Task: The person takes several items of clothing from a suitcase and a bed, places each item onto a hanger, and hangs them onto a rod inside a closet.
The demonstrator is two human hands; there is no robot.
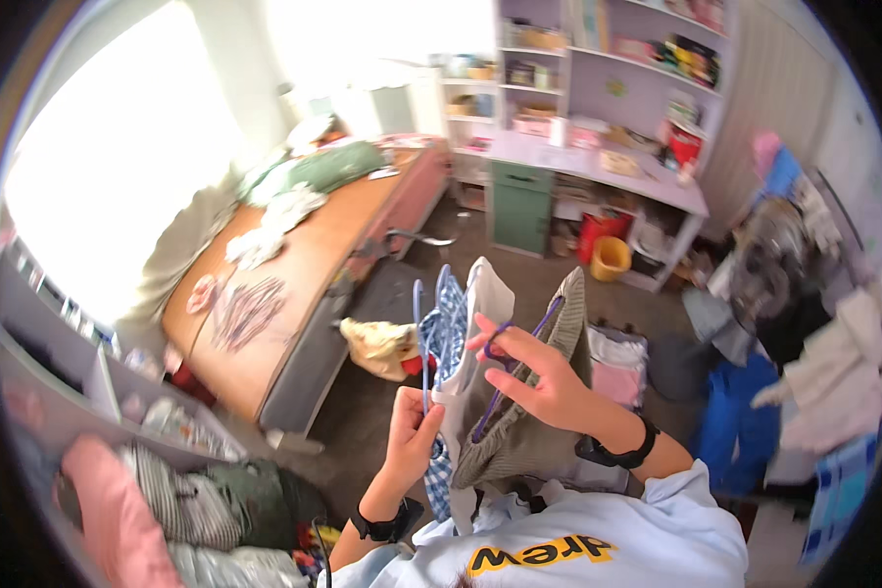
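Note:
My left hand (411, 434) is closed on a light blue clothes hanger (420, 331). Beside it hang a blue-and-white checked garment (445, 338) and a white garment (485, 309) on hangers. To the right, my right hand (533, 367) has a finger through the hook of a purple hanger (483, 422). That hanger is inside the neckline of a grey-brown ribbed garment (529, 441), which hangs close to the white one. Both wrists wear black bands.
A bed with a bare board (309, 287) at left bears several loose hangers (250, 312) and crumpled cloth. A desk (595, 162) with shelves stands behind. A yellow bin (610, 259), an open case of folded clothes (617, 367) and piled clothes (830, 367) lie around on the right.

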